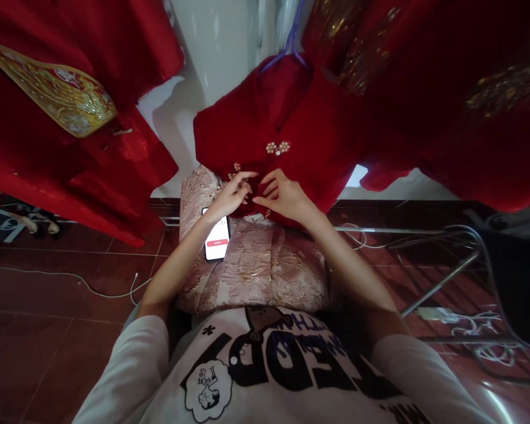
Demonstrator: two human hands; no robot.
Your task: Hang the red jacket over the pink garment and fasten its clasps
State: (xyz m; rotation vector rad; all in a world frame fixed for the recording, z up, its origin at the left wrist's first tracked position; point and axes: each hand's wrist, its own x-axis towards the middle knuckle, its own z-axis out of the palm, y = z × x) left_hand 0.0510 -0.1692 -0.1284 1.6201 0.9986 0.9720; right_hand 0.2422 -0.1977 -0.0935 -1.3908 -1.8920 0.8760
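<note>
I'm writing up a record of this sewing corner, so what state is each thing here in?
Red garment: on a hanger, front reaching the lap
Purple hanger: inside the garment's neck
Upper floral clasp: halves together, apparently joined
Left hand: fingers bent at the garment; hold unclear
Right hand: fingers bent, beside the left; hold unclear
Phone: screen lit
Patterned fabric: spread over the lap
White cable: loose on the floor

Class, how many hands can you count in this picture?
2: the left hand and the right hand, both at the red garment, below its jewelled clasp. No others show.
</note>
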